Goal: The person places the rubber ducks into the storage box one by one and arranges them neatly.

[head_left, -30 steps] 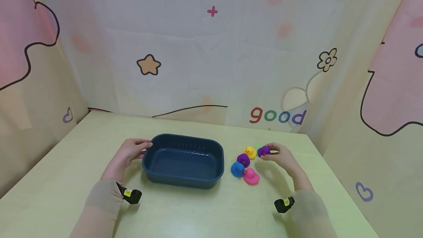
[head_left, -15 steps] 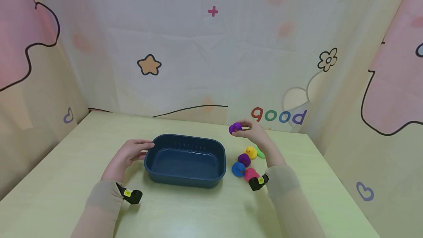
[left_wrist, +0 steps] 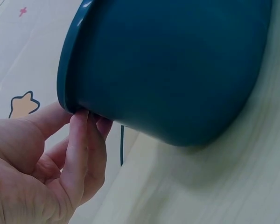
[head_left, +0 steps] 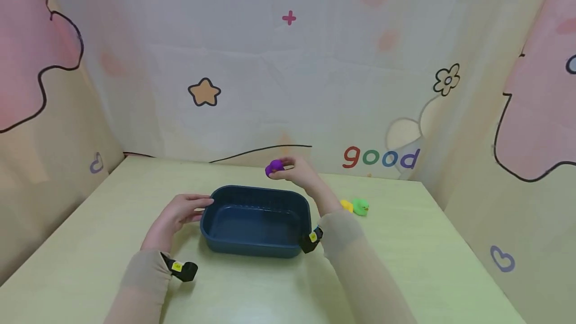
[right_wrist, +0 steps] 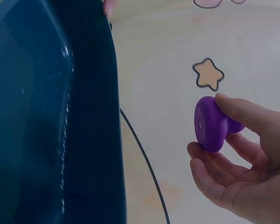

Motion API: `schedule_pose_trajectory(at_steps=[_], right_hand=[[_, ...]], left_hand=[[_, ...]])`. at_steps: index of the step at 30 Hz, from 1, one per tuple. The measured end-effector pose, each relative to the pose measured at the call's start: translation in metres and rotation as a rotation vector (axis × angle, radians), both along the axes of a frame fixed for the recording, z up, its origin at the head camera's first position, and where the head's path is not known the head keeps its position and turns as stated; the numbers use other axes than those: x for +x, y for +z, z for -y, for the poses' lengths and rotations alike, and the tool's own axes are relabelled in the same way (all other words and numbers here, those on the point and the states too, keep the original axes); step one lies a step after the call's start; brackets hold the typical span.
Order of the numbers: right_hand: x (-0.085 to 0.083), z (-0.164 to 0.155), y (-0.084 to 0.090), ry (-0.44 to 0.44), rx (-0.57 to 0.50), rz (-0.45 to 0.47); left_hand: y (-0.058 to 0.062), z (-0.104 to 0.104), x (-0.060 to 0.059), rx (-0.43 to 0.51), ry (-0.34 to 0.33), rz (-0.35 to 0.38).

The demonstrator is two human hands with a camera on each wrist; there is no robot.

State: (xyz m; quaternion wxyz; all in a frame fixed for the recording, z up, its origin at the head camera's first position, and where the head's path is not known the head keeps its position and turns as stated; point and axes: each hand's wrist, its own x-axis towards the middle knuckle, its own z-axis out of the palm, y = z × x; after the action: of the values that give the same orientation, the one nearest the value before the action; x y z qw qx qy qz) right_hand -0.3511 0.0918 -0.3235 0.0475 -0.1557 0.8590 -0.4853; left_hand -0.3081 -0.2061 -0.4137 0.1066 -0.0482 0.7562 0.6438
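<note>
A purple rubber duck (head_left: 274,168) is pinched between the thumb and fingers of my right hand (head_left: 300,171). It is held up above the far rim of a dark blue plastic basin (head_left: 255,251). In the right wrist view the duck's flat base (right_wrist: 201,126) faces the basin's side. My left hand (head_left: 182,210) grips the basin's left end at the rim; the left wrist view shows its fingers (left_wrist: 79,149) bent up under the lip. Right of the basin, a green rubber duck (head_left: 360,207) and part of a yellow one (head_left: 346,205) show past my right forearm.
The basin stands on a pale wooden table (head_left: 252,294), and its inside floor is bare. My right sleeve (head_left: 360,259) crosses over the table's right half and covers the spot where other ducks lay. A printed cloth backdrop (head_left: 252,74) rises behind the table's far edge.
My right hand has lifted the purple duck off the table and carried it left, over the basin's far side. The forearm now covers the blue, pink and other purple ducks. My left hand keeps its place.
</note>
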Motion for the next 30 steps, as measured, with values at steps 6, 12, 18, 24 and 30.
schedule_pose_trajectory(at_steps=[6,12,18,24,30], right_hand=[[0.0,0.028,-0.01,0.024,0.003,-0.006],[0.002,0.057,-0.026,0.013,0.02,0.003],[0.002,0.078,-0.039,0.041,0.093,-0.009],[0.001,0.092,-0.053,0.065,0.156,-0.01],[0.002,0.103,-0.065,0.066,0.181,0.0]], left_hand=[[-0.001,-0.002,-0.002,-0.003,-0.002,-0.002],[0.0,0.0,0.001,-0.01,0.005,0.011],[0.0,0.0,0.002,-0.011,0.023,0.024],[-0.001,0.0,0.001,-0.009,0.015,0.023],[-0.001,0.003,0.001,-0.021,0.004,0.018]])
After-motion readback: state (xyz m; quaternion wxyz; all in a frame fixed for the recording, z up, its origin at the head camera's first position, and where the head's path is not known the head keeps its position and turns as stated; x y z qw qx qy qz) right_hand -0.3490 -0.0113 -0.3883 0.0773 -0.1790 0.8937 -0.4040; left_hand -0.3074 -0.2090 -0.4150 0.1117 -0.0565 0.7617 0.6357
